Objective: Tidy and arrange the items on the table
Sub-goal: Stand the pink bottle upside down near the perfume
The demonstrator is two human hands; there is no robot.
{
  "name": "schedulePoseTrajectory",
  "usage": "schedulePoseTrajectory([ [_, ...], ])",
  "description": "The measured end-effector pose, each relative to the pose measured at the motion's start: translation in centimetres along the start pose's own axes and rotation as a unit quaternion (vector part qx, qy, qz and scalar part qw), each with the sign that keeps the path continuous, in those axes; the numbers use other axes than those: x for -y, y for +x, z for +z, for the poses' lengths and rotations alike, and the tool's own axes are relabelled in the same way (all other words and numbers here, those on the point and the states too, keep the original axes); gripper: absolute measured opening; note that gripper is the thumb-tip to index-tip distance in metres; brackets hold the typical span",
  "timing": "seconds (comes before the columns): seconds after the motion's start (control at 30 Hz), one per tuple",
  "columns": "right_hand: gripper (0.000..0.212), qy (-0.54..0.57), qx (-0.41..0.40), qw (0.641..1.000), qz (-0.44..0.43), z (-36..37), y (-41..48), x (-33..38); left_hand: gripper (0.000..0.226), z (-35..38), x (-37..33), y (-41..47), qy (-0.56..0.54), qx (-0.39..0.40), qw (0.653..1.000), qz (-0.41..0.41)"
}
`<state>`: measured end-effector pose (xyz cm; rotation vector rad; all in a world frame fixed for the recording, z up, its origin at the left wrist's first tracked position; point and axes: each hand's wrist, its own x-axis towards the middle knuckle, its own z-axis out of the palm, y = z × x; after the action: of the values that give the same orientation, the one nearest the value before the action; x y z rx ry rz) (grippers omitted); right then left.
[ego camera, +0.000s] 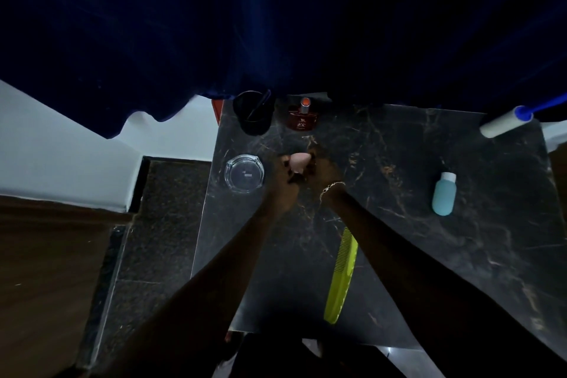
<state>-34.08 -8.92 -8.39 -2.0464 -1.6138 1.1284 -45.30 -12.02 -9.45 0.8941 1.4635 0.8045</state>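
A pink makeup sponge (297,162) is held between my left hand (283,184) and my right hand (323,172) above the dark marble table (399,147); fingers of both hands close around it. A clear glass ashtray (244,173) stands just left of my left hand. Behind the hands stand a black cup (254,112) with a stick in it and a red-brown perfume bottle (302,115). A yellow-green comb (342,275) lies between my forearms. A light blue bottle (444,193) lies at the right, and a lint roller (507,120) rests at the far right corner.
A dark blue curtain (276,24) hangs behind the table and touches its far edge. The table's left edge (204,209) drops to a dark speckled floor (159,224). A white wall base (61,163) and brown wood (46,285) lie further left.
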Motion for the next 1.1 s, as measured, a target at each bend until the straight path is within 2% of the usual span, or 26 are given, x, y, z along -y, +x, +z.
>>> schedulePoseTrajectory([
  [0.1,0.042,-0.025,0.025,0.999,0.011,0.3,0.5,-0.1,0.055,-0.2,0.1,-0.1,-0.006,0.01,1.0,-0.002],
  [0.17,0.037,-0.003,0.014,1.0,0.0,0.3,0.5,-0.1,0.054,0.0,0.1,-0.3,-0.026,0.012,1.0,0.002],
  [0.3,0.043,-0.01,0.009,1.0,-0.012,0.2,0.5,-0.1,0.059,0.1,-0.3,-0.7,-0.072,0.004,0.997,-0.015],
  [0.37,0.048,-0.046,0.01,0.999,-0.023,-0.1,0.4,-0.3,0.064,-0.1,-0.3,-0.7,-0.065,-0.003,0.998,-0.025],
  [0.47,0.043,-0.045,0.03,0.998,-0.027,-0.9,-0.3,-1.3,0.069,-0.4,0.1,-1.2,-0.04,-0.018,0.999,-0.029],
  [0.57,0.053,-0.121,0.039,0.989,-0.072,-1.7,-1.9,-2.4,0.065,-0.6,0.8,-2.3,0.022,-0.039,0.999,-0.03],
  [0.67,0.063,-0.187,-0.017,0.972,-0.143,-2.2,-4.5,-3.7,0.049,-0.7,1.8,-4.5,0.127,-0.055,0.99,0.007],
  [0.73,0.068,-0.231,-0.051,0.96,-0.148,-2.2,-6.4,-4.8,0.045,-0.4,2.5,-6.4,0.213,-0.049,0.973,0.07],
  [0.8,0.07,-0.287,-0.085,0.943,-0.149,-2.2,-8.2,-5.9,0.05,0.0,3.1,-8.0,0.297,-0.025,0.945,0.133],
  [0.87,0.07,-0.31,-0.085,0.933,-0.162,-2.3,-9.4,-7.1,0.057,0.7,3.8,-8.9,0.375,-0.01,0.911,0.173],
  [1.0,0.073,-0.296,-0.067,0.941,-0.151,-3.7,-10.8,-10.0,0.062,2.6,4.8,-9.6,0.472,-0.001,0.857,0.207],
  [1.1,0.075,-0.29,-0.066,0.945,-0.139,-6.2,-11.2,-12.1,0.061,5.0,4.7,-9.8,0.493,0.007,0.846,0.203],
])
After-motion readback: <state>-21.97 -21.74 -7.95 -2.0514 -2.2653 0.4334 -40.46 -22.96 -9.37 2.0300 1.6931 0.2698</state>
